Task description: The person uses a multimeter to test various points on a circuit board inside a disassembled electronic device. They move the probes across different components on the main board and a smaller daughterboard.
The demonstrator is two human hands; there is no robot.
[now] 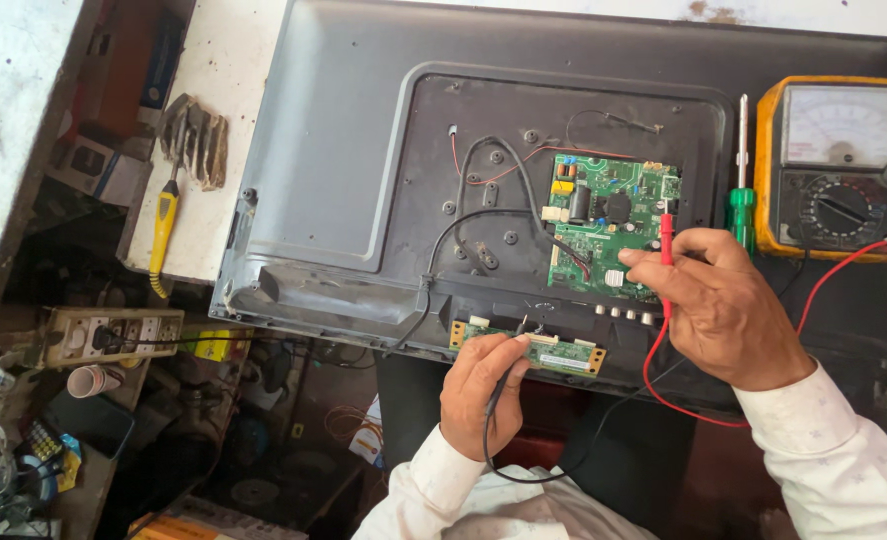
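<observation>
On the white worktop (234, 60) a flat television set with its grey back cover removed (364, 150) was laid face down, and everything else was placed around it. At the middle of the set's back a green main circuit board (609, 225) was exposed, with black and red wires run to it from the left. Over that board's lower right corner the right hand (724, 305) was held, its grip closed on a red meter probe (666, 240) whose tip was pressed to the board. Below the main board, at the set's near edge, a narrow green strip board (564, 352) was seen; the left hand (484, 385) was closed on a black meter probe (509, 365) touching that strip's left part. To the right of the set, an orange-cased analogue multimeter (834, 165) was stood, with a green-handled screwdriver (742, 190) just beside it. Left of the set, a yellow-handled tool (164, 225) was laid.
</observation>
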